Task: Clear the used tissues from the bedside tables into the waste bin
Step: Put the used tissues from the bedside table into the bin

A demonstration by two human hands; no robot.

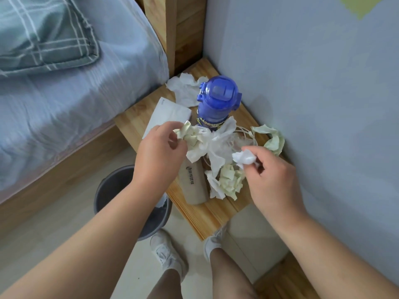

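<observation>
My left hand (160, 149) grips a bunch of crumpled white and pale yellow tissues (201, 143) just above the wooden bedside table (207, 214). My right hand (272, 178) pinches a small white tissue ball (244, 157) beside that bunch. More used tissues lie on the table: a yellowish and white wad (226, 183) near the front, a pale green one (273, 140) by the wall, and a flat white one (184, 89) at the back. The grey waste bin (108, 190) stands on the floor left of the table, partly hidden by my left forearm.
A blue flask (218, 100) stands upright mid-table. A white tissue pack (167, 117) lies left of it, a beige case (193, 182) at the front edge, a thin white cord (246, 131) by the flask. The bed (64, 104) is on the left, the wall (323, 83) close on the right.
</observation>
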